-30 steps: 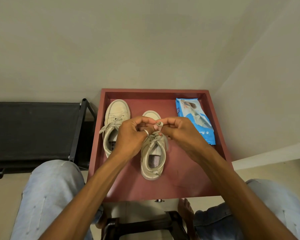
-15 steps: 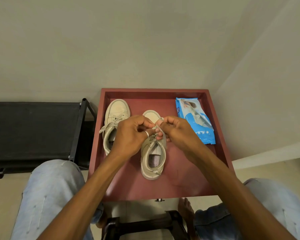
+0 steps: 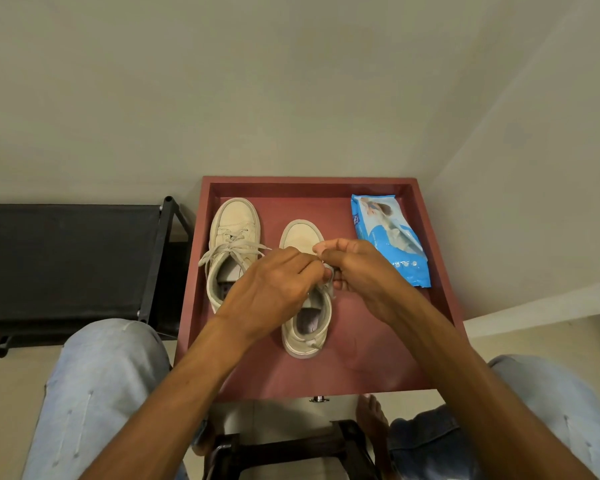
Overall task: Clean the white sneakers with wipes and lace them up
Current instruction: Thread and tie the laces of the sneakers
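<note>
Laced sneaker [image 3: 234, 233], smooth rounded toe

On the worktop [image 3: 378, 358], a sneaker [image 3: 305, 336] lies beneath the left hand [image 3: 274, 289] and right hand [image 3: 364, 271]. A second sneaker [image 3: 234, 220] sits left of them, and a wipes pack [image 3: 388, 237] lies to their right.

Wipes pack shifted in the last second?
No. The wipes pack still lies in the same far-right corner of the red tray.
</note>
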{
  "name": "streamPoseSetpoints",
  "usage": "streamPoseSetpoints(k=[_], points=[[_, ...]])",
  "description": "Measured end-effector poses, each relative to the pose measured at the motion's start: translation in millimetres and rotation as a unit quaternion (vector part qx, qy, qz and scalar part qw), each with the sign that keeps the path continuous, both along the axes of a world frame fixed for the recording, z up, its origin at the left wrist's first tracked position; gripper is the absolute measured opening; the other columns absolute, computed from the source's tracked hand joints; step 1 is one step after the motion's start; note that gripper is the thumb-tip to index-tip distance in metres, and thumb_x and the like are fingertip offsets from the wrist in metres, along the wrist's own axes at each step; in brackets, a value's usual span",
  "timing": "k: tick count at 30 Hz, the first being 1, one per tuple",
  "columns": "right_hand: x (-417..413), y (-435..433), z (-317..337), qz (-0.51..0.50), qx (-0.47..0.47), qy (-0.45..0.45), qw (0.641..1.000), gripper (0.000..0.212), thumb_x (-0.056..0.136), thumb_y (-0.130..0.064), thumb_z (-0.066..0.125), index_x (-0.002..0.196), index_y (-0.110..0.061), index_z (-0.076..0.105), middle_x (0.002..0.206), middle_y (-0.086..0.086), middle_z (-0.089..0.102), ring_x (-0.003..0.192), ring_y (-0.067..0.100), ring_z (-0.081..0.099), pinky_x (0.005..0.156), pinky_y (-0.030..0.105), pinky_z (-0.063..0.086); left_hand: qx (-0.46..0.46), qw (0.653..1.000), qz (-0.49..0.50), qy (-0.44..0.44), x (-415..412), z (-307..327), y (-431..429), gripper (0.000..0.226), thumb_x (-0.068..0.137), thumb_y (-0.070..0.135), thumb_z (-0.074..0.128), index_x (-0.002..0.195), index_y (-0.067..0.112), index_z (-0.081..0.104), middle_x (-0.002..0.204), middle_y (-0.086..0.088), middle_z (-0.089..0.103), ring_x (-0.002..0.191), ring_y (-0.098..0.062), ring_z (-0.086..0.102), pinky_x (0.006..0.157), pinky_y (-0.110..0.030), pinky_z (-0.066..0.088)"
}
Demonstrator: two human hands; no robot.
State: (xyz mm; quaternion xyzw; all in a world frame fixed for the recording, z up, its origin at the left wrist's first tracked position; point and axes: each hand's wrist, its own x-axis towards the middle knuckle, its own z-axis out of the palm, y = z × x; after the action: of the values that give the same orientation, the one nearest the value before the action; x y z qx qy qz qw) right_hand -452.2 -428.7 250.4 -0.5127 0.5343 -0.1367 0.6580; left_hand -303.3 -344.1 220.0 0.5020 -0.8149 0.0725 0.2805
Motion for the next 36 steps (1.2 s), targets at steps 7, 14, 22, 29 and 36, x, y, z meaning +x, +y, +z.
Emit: streamPoseSetpoints(k=[7,14,22,29,36], points=[[-4,-5,1,0.042,-0.033,-0.023,0.998,0.022,0.090,-0.019,0.067,0.111,-0.013,0.064,0.083,0.007,0.068,0.070,0.008,0.060,0.069,0.027,0.045,0.327,0.835,0.132,0.422,4,6,-5,0.014,0.090,0.026,0.075,0.085,0.022,0.062,0.080,0.003,0.074,0.070,-0.012,0.067,0.062,-0.031,0.050],[-4,-1,4,0.054,-0.115,-0.039,0.991,0.014,0.096,-0.019,0.061,0.104,-0.008,0.067,0.079,0.001,0.066,0.069,0.006,0.057,0.067,0.023,0.047,0.406,0.625,0.163,0.647,-1,15,-9,0.019,0.090,0.016,0.075,0.079,0.016,0.060,0.070,-0.007,0.064,0.055,-0.010,0.051,0.050,-0.020,0.039],[-7,-1,9,0.153,-0.220,-0.055,0.962,0.034,0.086,0.007,0.059,0.113,-0.011,0.068,0.100,0.000,0.071,0.080,0.025,0.067,0.079,0.029,0.057,0.418,0.478,0.151,0.758,-3,15,-11,0.011,0.093,0.013,0.071,0.085,0.013,0.063,0.072,0.000,0.064,0.062,-0.007,0.056,0.061,-0.022,0.041],[-7,-3,0,0.105,-0.241,-0.091,0.961,0.025,0.083,-0.009,0.076,0.109,-0.009,0.073,0.093,0.011,0.075,0.084,0.026,0.072,0.081,0.032,0.059,0.422,0.481,0.146,0.754,-1,11,-12,0.007,0.094,0.009,0.067,0.087,0.008,0.066,0.074,-0.003,0.065,0.063,-0.008,0.055,0.061,-0.021,0.043],[-7,-4,-4,0.127,-0.297,-0.070,0.944,0.030,0.082,-0.013,0.078,0.112,-0.013,0.074,0.098,-0.005,0.073,0.091,0.012,0.069,0.084,0.026,0.056,0.415,0.474,0.162,0.759,-5,11,-13,0.011,0.095,0.006,0.066,0.104,0.001,0.064,0.081,-0.007,0.065,0.063,-0.007,0.056,0.057,-0.017,0.046]])
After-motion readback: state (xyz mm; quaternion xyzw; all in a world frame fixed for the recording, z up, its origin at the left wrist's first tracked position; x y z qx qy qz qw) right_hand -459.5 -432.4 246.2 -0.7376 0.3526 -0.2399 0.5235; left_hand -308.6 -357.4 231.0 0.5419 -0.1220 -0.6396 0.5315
